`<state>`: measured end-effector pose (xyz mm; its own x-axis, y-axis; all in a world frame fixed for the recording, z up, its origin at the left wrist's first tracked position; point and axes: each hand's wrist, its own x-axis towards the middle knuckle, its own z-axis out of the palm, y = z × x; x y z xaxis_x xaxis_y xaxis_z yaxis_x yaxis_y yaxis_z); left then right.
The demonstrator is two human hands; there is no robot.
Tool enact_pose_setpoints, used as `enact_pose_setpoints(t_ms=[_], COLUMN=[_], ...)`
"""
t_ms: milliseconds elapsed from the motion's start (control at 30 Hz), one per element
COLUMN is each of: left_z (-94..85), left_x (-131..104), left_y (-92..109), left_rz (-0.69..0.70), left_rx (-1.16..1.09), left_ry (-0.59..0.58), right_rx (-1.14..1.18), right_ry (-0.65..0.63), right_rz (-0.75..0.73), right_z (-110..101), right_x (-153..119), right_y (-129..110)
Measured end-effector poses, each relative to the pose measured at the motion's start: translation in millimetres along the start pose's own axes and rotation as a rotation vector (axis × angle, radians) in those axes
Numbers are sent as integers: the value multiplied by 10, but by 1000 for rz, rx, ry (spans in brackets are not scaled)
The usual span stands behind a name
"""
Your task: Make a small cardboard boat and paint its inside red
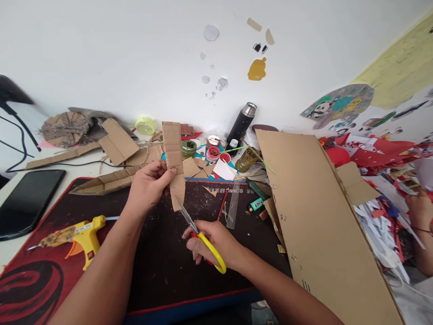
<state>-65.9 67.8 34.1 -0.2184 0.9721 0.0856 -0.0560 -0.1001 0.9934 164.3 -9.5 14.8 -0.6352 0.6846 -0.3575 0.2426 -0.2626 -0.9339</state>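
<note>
My left hand (151, 182) pinches a long cardboard strip (173, 151) between thumb and fingers and holds it upright over the dark mat. The strip's lower end is cut at a slant. My right hand (213, 241) grips yellow-handled scissors (212, 252), whose blades point up and left and meet the strip's lower edge. Whether the blades are fully closed is hard to make out. Just behind my left wrist lies another folded cardboard strip (104, 181) with a pointed end.
A yellow glue gun (86, 237) and a phone (29, 203) lie at the left. Paint jars (188, 149), a black thermos (241, 124) and a clear ruler (232, 205) are behind the scissors. A large cardboard sheet (324, 216) leans at right, with another person's hand (419, 210) beyond.
</note>
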Motion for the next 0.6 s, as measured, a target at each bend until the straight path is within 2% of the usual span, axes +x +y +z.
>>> enact_pose_setpoints(t_ms=[267,600], left_z=[10,38], left_x=[-4,-29], left_y=[37,48], left_rz=[5,2], left_rx=[-7,10], left_ry=[-16,-33], right_rx=[0,15], right_ry=[-61,-30], right_rz=[-25,34], right_z=[-50,-14], right_x=[-16,-18], right_y=[29,-78])
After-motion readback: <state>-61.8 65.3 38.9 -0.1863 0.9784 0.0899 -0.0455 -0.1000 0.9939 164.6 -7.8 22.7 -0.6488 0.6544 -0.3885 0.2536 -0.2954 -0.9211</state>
